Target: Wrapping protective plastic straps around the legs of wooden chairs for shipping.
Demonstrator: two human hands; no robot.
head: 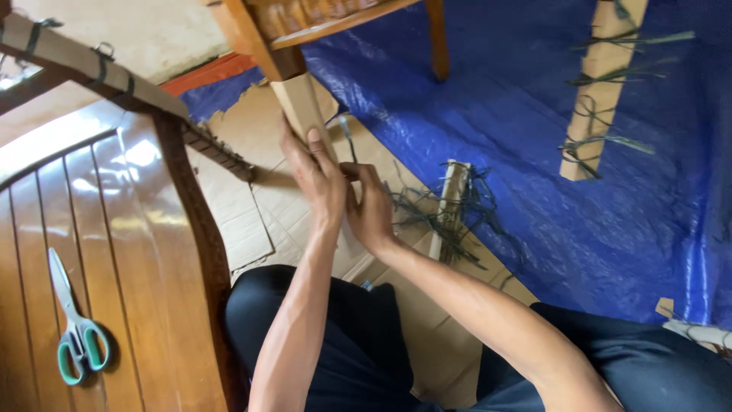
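Knees, hands gripping cardboard-wrapped leg

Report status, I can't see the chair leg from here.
Both hands, left and right, pressing cardboard wrap around chair leg. Scissors aside, unused. Nothing in the way.

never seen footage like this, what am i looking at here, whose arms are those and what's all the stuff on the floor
This is one picture from a camera worn on a person's head, looking down at their own bare arms and dark-trousered knees. No machine is involved.

The left hand presses a cardboard wrap against a wooden furniture leg. The right hand sits beside it at the wrap's lower edge, seemingly pinching a thin strap; the grip itself is hard to see.

Underneath lie flattened cardboard sheets and a blue tarp. On the tarp are another cardboard-wrapped leg tied with dark straps, and a bundle of loose dark straps.

On the left is a glossy wooden panel with green-handled scissors resting on it.
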